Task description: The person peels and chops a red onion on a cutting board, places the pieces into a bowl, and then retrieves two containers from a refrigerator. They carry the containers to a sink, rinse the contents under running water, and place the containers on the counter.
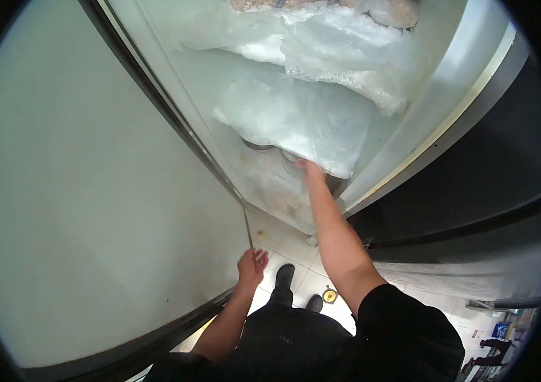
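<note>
My right hand point(313, 170) reaches into an upright freezer, at the lower edge of a large frosty plastic bag point(296, 108). It is beside the round rim of a container point(291, 156) under that bag. The fingers are blurred and partly hidden, so whether they grip anything does not show. My left hand point(253, 266) hangs low beside the edge of the open freezer door point(92, 191), its fingers loosely bent and apart, with nothing in them.
Another round rim point(259, 146) shows further left under the bag. Above lie more frosted bags point(347, 48). A clouded plastic bag point(277, 191) sits at the bottom. My shoes point(285, 275) stand on the tiled floor point(309, 283), near a round floor drain point(330, 295). A dark panel point(468, 159) is at right.
</note>
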`<state>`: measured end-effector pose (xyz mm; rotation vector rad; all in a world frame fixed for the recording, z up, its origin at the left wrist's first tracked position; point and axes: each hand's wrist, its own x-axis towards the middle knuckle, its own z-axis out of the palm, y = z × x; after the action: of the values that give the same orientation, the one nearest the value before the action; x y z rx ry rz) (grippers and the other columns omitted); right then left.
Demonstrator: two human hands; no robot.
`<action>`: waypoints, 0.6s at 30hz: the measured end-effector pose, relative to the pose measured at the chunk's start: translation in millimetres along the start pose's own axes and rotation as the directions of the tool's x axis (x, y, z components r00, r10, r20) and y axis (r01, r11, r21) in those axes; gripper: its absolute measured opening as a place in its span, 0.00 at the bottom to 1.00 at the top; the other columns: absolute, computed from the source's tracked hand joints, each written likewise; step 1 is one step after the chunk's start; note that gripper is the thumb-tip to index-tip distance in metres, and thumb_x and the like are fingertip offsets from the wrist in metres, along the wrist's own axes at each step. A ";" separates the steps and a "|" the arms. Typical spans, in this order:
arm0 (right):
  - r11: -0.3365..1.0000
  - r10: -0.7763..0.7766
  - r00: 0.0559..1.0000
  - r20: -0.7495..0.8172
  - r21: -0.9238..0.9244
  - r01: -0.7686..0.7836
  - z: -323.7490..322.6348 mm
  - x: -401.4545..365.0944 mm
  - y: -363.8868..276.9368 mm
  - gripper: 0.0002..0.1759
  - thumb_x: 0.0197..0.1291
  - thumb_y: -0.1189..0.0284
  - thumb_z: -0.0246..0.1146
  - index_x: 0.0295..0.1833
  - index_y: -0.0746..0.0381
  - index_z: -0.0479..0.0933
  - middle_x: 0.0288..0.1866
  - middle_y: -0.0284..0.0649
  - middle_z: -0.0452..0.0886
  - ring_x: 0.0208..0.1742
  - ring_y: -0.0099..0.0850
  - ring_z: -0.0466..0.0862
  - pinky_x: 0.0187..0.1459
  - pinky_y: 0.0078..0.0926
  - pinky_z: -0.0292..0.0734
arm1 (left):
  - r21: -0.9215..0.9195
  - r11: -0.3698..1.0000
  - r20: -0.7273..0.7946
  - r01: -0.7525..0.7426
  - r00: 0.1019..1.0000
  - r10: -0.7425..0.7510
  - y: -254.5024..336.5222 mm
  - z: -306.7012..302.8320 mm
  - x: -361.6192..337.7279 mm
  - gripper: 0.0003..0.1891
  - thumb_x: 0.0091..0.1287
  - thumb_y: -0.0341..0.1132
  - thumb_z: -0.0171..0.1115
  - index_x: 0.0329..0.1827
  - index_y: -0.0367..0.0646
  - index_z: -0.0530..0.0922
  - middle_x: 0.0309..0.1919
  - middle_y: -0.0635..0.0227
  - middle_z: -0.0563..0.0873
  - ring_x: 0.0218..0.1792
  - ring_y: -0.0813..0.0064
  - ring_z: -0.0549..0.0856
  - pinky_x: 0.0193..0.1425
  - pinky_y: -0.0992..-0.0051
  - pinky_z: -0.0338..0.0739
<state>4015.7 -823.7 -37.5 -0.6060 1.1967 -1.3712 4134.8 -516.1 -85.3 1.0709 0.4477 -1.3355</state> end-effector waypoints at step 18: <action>0.976 0.201 0.972 -0.120 -0.060 -0.209 -260.2 -238.5 48.8 0.07 0.52 0.79 0.60 0.23 0.65 0.73 0.20 0.32 0.74 0.20 0.21 0.72 0.23 0.22 0.68 | 0.733 0.556 0.389 -0.391 0.912 0.127 22.8 279.7 98.6 0.16 0.64 0.36 0.61 0.50 0.33 0.75 0.46 0.56 0.78 0.43 0.59 0.82 0.40 0.64 0.85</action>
<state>3853.6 -513.2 -103.1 -0.4454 1.3661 -1.2038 4096.0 -803.6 -19.9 1.5609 -0.6254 -1.4047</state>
